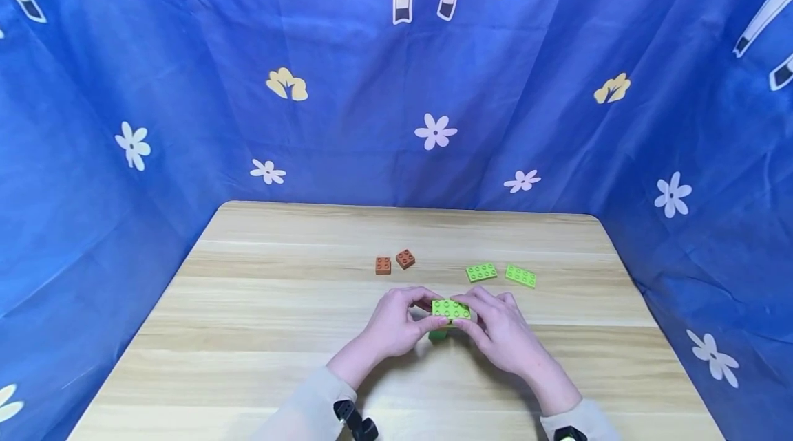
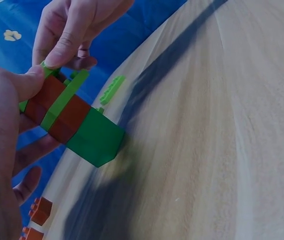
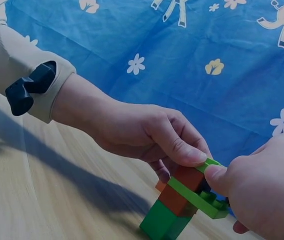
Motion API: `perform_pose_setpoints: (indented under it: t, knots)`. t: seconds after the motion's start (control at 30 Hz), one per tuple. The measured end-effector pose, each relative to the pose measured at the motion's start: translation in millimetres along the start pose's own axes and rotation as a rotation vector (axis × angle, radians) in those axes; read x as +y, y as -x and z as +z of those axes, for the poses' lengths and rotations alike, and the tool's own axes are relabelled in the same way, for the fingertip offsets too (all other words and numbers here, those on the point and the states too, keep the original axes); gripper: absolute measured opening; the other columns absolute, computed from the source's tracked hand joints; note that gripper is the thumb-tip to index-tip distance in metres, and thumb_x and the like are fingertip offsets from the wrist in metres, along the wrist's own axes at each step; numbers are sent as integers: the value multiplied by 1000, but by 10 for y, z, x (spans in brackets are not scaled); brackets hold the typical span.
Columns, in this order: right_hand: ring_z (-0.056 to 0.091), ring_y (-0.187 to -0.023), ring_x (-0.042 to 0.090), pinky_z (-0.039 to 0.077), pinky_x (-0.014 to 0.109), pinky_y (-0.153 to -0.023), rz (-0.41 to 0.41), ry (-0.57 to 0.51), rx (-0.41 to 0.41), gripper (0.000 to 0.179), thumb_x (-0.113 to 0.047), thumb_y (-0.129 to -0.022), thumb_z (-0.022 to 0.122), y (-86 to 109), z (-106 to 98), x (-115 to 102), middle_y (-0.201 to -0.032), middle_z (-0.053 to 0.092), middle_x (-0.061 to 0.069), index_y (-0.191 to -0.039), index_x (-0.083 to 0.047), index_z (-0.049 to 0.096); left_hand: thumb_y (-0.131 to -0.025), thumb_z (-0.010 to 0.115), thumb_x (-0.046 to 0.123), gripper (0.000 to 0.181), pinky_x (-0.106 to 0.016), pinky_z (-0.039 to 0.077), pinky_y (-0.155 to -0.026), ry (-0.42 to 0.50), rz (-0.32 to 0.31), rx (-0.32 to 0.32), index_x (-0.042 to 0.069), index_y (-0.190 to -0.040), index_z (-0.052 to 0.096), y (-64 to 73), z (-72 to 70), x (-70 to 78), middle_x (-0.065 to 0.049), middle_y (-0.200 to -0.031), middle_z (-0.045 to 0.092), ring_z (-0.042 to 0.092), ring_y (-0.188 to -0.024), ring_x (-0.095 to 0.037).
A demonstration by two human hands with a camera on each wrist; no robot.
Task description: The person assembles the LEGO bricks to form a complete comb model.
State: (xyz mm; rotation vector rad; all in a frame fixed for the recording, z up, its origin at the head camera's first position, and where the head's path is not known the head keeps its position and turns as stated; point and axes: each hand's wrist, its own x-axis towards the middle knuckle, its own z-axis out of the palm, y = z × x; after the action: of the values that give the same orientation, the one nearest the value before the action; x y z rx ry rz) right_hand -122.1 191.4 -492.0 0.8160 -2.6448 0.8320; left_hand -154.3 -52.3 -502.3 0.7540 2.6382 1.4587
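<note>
A small tower of toy building bricks stands on the table between the two hands. At its foot is a dark green brick point(image 2: 96, 137); above come a brown brick point(image 2: 74, 120), a light green flat brick point(image 2: 64, 100) that juts out to one side, and another brown brick point(image 2: 46, 95). The top light green flat brick point(image 1: 450, 308) has studs facing up. My left hand point(image 1: 396, 323) pinches its left end, thumb at the near edge and fingers behind. At the other end, my right hand point(image 1: 503, 332) grips it the same way. The thumbs nearly meet.
Two loose brown bricks, one point(image 1: 383, 265) beside the other point(image 1: 405, 259), lie behind the hands to the left. Two light green flat bricks, one point(image 1: 481, 272) and another point(image 1: 521, 276), lie behind to the right. A blue patterned curtain point(image 1: 359, 131) surrounds the wooden table point(image 1: 260, 331).
</note>
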Motion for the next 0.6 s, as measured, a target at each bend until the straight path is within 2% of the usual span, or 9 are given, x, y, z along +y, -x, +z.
perform_pose_setpoints:
  t: [0.4, 0.6]
  knots:
    - [44, -74, -5, 34, 34, -84, 28, -7, -17, 35, -39, -102, 71, 6, -28, -2, -109, 58, -24, -133, -23, 71, -90, 84, 45, 31, -44, 56, -86, 17, -3, -3, 29, -115, 78, -1, 15, 16, 21, -100, 73, 69, -97, -10]
    - [46, -75, -6, 35, 34, -85, 23, 2, -23, 36, -41, -103, 69, -6, -26, -13, -113, 59, -24, -134, -22, 71, -90, 83, 48, 30, -46, 56, -88, 20, -23, -9, 31, -114, 78, 4, -13, 39, 21, -99, 73, 69, -98, -8]
